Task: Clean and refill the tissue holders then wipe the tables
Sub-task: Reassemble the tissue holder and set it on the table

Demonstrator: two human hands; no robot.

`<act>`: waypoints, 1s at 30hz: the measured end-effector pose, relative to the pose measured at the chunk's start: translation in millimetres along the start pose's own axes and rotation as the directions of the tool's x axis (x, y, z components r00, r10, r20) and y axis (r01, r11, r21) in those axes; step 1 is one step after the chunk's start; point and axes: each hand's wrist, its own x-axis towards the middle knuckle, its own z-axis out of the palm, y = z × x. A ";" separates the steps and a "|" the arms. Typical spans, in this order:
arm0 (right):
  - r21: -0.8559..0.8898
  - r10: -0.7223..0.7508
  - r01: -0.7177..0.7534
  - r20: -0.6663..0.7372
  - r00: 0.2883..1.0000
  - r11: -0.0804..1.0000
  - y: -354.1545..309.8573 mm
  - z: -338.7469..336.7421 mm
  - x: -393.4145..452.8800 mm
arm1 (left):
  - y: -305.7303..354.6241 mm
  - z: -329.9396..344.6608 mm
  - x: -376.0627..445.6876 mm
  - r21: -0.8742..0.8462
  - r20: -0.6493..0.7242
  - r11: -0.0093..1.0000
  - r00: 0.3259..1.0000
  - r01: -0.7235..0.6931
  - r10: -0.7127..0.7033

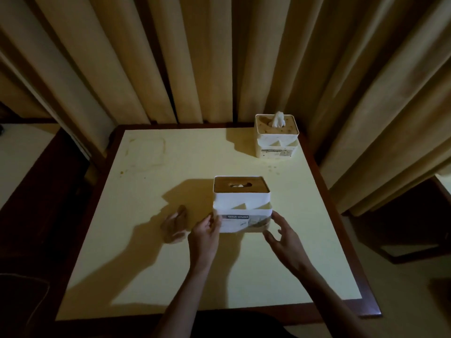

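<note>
White tissue holder (241, 206) between two open hands, left hand (204, 236) touching.

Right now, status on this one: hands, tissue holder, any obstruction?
Left hand touching near tissue holder, right hand open beside it. Lid on. Second holder far corner, clear of path.
</note>
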 end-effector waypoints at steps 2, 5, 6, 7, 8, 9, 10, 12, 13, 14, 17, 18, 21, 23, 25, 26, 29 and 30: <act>-0.009 -0.046 0.046 -0.006 0.999 0.999 -7.0 -3.7 6.9 | 7.7 1.3 4.1 -0.011 -0.018 1.000 1.000 -0.025 0.025; -0.087 -0.111 0.112 0.017 0.994 0.990 -11.1 -11.6 24.5 | 12.8 2.6 13.6 -0.041 -0.031 0.999 0.999 -0.017 0.015; -0.123 -0.127 0.128 0.021 0.992 0.984 -11.6 -13.9 31.8 | 15.1 3.3 17.8 -0.058 -0.039 0.998 0.999 0.009 -0.011; -0.154 -0.138 0.140 0.024 0.990 0.978 -12.7 -16.0 39.0 | 16.7 4.1 22.4 -0.081 -0.053 0.996 0.998 0.032 -0.036; -0.176 -0.148 0.150 0.024 0.989 0.973 -14.1 -18.1 46.4 | 17.2 5.5 27.3 -0.107 -0.064 0.993 0.997 0.045 -0.052; -0.196 -0.156 0.158 0.028 0.987 0.968 -15.6 -19.8 53.6 | 18.7 6.4 31.0 -0.126 -0.077 0.991 0.995 0.050 -0.060; -0.209 -0.163 0.166 0.033 0.986 0.964 -17.5 -21.6 60.5 | 21.5 7.3 34.0 -0.150 -0.091 0.987 0.993 0.063 -0.077; -0.222 -0.169 0.176 0.049 0.984 0.959 -20.5 -24.8 73.8 | 27.2 7.5 40.9 -0.222 -0.094 0.970 0.988 0.099 -0.123; -0.227 -0.171 0.180 0.062 0.983 0.957 -22.6 -26.2 79.8 | 28.8 7.1 43.5 -0.256 -0.077 0.961 0.988 0.107 -0.130; -0.224 -0.166 0.176 0.066 0.984 0.958 -24.8 -27.4 85.2 | 29.9 6.4 46.5 -0.283 -0.054 0.952 0.989 0.114 -0.135; -0.178 -0.124 0.135 0.069 0.990 0.975 -31.6 -31.5 98.8 | 29.3 2.6 54.6 -0.315 -0.014 0.941 0.991 0.124 -0.135; -0.169 -0.120 0.131 0.074 0.990 0.977 -32.8 -32.9 103.9 | 28.2 0.1 57.1 -0.322 0.002 0.937 0.990 0.137 -0.144; -0.136 -0.098 0.112 0.103 0.990 0.984 -32.4 -36.3 117.3 | 9.8 -15.2 62.1 -0.174 -0.052 0.974 0.986 0.146 -0.157; -0.128 -0.084 0.099 0.119 0.989 0.987 -30.6 -37.5 124.8 | -13.4 -30.2 64.7 0.071 -0.218 0.981 0.963 0.180 -0.161; -0.130 -0.074 0.091 0.130 0.989 0.987 -29.7 -38.1 130.7 | -41.1 -42.0 62.0 0.247 -0.285 0.940 0.945 0.235 -0.161; -0.131 -0.070 0.088 0.134 0.988 0.987 -29.9 -38.1 133.0 | -59.2 -43.8 62.8 0.306 -0.270 0.926 0.953 0.221 -0.138; -0.127 -0.060 0.078 0.137 0.989 0.989 -28.3 -36.8 138.3 | -86.7 -36.5 55.4 0.377 -0.218 0.921 0.976 0.102 -0.019; -0.129 -0.056 0.074 0.137 0.989 0.989 -28.3 -36.3 138.9 | -88.9 -32.3 54.0 0.387 -0.245 0.919 0.969 0.075 0.024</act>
